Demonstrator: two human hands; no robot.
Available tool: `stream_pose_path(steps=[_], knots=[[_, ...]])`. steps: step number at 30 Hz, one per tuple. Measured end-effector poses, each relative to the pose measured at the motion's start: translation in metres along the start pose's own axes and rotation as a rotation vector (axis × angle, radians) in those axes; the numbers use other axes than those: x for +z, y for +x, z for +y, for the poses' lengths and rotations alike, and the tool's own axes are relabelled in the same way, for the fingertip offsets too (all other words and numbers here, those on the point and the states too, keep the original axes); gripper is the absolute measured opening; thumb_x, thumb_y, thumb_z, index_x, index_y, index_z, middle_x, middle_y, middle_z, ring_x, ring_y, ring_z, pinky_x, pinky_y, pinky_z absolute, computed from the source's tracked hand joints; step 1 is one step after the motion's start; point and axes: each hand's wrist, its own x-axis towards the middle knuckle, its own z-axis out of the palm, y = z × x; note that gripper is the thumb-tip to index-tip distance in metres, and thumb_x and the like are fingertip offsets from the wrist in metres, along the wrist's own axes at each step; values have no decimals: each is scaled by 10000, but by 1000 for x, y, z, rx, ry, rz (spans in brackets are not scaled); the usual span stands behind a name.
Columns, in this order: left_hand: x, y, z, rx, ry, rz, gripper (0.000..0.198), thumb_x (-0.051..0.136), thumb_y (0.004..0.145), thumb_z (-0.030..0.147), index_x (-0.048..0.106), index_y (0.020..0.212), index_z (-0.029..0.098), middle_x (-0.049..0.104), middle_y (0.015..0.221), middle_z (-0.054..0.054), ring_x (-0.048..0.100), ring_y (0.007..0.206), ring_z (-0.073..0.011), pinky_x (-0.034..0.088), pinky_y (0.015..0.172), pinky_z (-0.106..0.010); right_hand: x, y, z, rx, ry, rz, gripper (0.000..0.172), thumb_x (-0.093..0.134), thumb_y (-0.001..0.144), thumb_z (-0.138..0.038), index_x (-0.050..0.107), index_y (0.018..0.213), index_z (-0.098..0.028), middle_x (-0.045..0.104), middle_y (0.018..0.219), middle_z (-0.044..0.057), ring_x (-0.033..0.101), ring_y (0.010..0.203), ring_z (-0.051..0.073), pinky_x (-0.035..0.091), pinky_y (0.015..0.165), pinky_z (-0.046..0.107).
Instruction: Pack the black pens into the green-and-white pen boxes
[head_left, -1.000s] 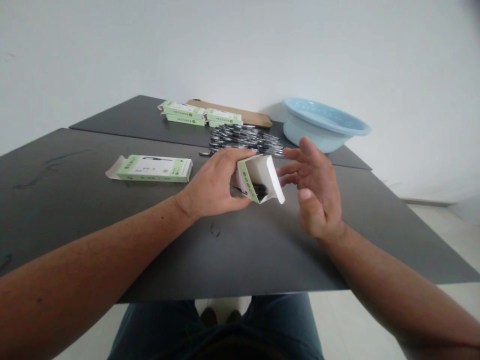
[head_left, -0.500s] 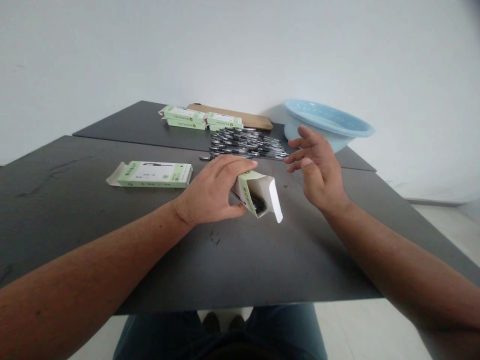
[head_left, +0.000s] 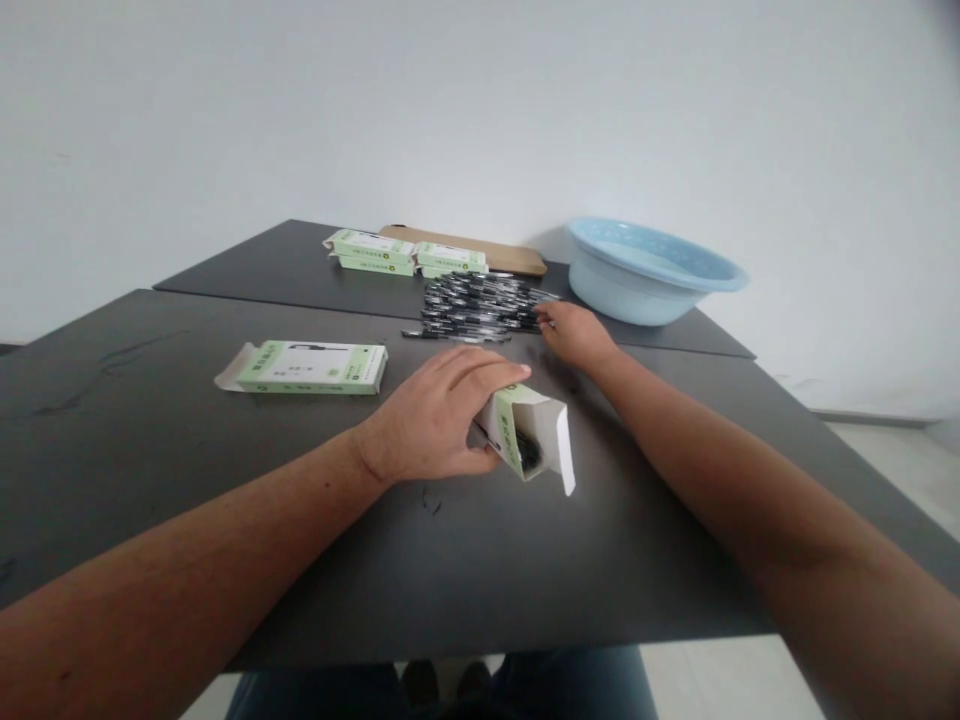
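at the middle of the dark surface (head_left: 480, 570), the left hand (head_left: 435, 415) wraps around an open green-and-white box (head_left: 525, 425) with dark pens (head_left: 528, 453) inside; the right hand (head_left: 576, 333) curls at the pen pile (head_left: 476, 305), whether gripping one i can't tell. leftward lies another box (head_left: 311, 367), flap out, pen picture plain, lettering too small to read.

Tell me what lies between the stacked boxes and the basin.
Pens lie heaped between them, with a brown board behind, as the head view shows.
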Motion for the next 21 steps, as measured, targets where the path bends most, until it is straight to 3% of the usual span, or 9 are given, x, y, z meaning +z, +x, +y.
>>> stream_pose_path(steps=[5,10,21], knots=[[1,-1,3,-8,-15,-36,774,806,856,338,465,1538,208,678,1393,-183,665,1313,-356,549,1165,-545,9,16,-11,-37,-60,-35,389,506,1054,-225,783,1316,-149,789,1334,174,704,1273,315,502,1156,406],[1,0,5,-21,-24,-47,784,816,835,311,469,1528,196,670,1397,-185,660,1314,-356,544,1172,-531,14,25,1,19,-145,-90,383,520,1005,-169,813,1246,-112,791,1284,223,722,1213,330,511,1124,420],[1,0,4,-38,-29,-33,790,813,826,305,468,1529,197,669,1408,-184,659,1323,-353,545,1174,-530,18,17,9,54,-164,-170,292,628,994,-260,810,1151,-95,775,1251,246,700,1223,345,506,1131,444]])
